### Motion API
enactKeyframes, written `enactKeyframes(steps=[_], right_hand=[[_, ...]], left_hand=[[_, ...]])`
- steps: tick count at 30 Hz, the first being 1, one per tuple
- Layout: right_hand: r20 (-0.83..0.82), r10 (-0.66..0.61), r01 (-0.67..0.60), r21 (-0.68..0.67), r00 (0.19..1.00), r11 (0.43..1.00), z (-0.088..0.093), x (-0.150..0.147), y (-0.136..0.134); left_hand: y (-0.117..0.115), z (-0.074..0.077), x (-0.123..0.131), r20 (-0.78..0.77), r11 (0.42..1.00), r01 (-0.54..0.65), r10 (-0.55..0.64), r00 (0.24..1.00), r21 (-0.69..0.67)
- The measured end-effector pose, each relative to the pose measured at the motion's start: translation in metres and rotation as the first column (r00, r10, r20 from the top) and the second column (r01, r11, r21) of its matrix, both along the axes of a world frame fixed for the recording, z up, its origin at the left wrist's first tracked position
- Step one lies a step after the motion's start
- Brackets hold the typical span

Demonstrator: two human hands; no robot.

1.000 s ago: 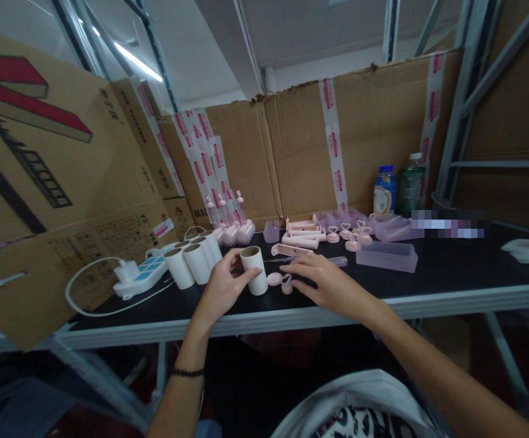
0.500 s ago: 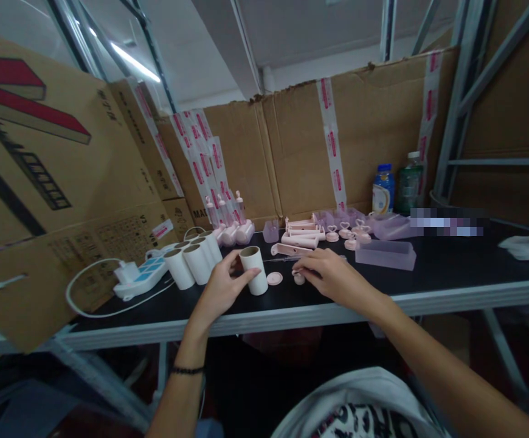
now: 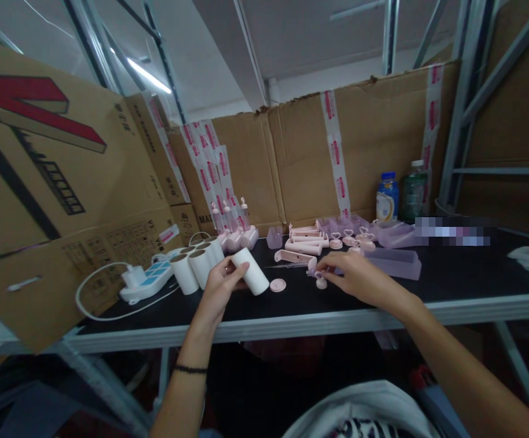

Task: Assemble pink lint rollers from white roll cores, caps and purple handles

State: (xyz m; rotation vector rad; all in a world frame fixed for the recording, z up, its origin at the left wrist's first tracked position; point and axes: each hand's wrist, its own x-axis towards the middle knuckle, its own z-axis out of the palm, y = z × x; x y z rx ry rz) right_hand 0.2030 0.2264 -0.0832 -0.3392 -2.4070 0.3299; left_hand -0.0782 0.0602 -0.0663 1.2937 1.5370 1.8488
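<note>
My left hand (image 3: 221, 283) is closed around a white cardboard tube (image 3: 254, 275), which leans with its top to the left. My right hand (image 3: 353, 272) pinches a small pink round cap with a loop handle (image 3: 321, 283) low over the black tabletop. Between the hands lies a flat pink disc (image 3: 278, 285). Behind it are a long pink holder (image 3: 294, 258) and a thin metal tool (image 3: 287, 266). More pink caps with heart-shaped handles (image 3: 348, 237) stand beyond my right hand, near a stack of pink cylindrical parts (image 3: 304, 244).
Several white tubes (image 3: 184, 274) stand at the left beside a power strip (image 3: 148, 283) with a cord. Pink assembled pieces (image 3: 231, 238) sit against the cardboard wall (image 3: 301, 158). Translucent purple trays (image 3: 399, 263) and two bottles (image 3: 387, 198) are at the right.
The tube in my left hand has gone from nearly upright to tilted. My right hand has moved slightly right with the small cap. The camera view has shifted a little.
</note>
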Motion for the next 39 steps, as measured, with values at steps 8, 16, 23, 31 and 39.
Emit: enactKeyframes(steps=[8,16,23,31,39], right_hand=[[-0.128,-0.016,0.026,0.075,0.992,0.997,0.006,-0.004,-0.016],[-0.073,0.146,-0.142,0.047,0.987,0.989,-0.010,-0.040,-0.071],[0.129,0.150,-0.162,0.087,0.980,0.983,-0.020,-0.053,-0.079],[0.098,0.120,-0.130,0.102,0.988,0.986,-0.016,-0.051,-0.079],[0.108,0.169,-0.179,0.096,0.980,0.979,-0.014,-0.047,-0.076]], left_hand=[[-0.011,0.016,-0.008,0.478,0.995,0.010,-0.055,0.877,0.097],[-0.012,0.018,0.001,0.486,0.987,-0.021,-0.061,0.872,0.161],[-0.004,0.008,0.007,0.260,0.983,0.003,-0.052,0.964,0.183],[-0.003,0.007,0.020,0.082,0.995,0.025,-0.033,0.996,0.093],[-0.007,0.009,0.025,-0.043,0.998,0.063,-0.062,0.997,0.008]])
